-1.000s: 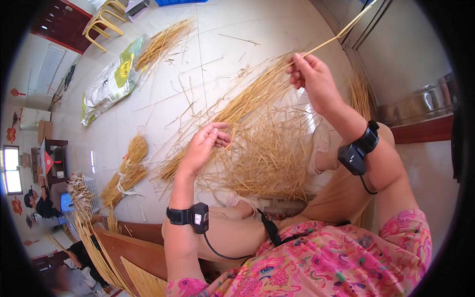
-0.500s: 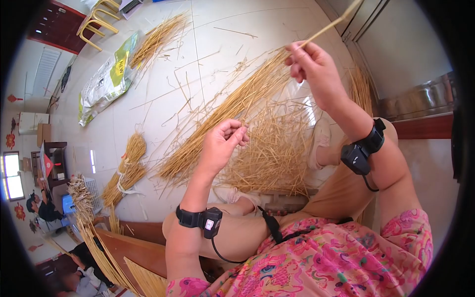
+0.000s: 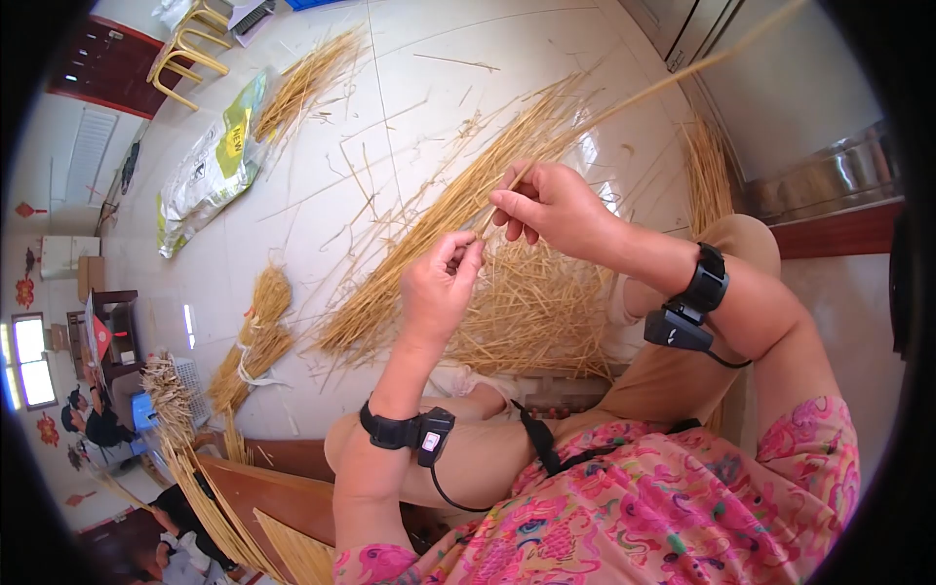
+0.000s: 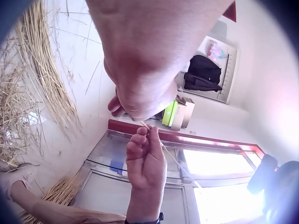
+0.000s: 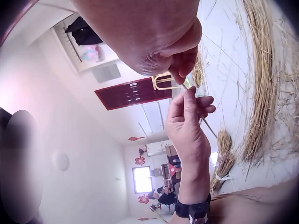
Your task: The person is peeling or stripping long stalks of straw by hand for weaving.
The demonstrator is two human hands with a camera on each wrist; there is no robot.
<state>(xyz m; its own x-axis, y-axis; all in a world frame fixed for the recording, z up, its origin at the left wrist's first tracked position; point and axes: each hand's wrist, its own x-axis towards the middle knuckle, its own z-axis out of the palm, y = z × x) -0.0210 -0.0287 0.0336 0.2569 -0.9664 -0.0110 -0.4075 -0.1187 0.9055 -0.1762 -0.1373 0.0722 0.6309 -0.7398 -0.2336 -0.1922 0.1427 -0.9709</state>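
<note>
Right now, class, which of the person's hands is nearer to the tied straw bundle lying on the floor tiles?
Left. The left hand is beside the tied straw bundle, separated by bare tile, while the right hand is farther off, beyond the left hand.

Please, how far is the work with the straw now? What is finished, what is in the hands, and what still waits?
Done, apparently: tied bundles lie on the floor. In hand: one straw stalk, its near end pinched by the right hand and the left hand, the rest slanting up and away. Left: a long loose pile and a tangled heap under the hands, so much seems to remain.
</note>
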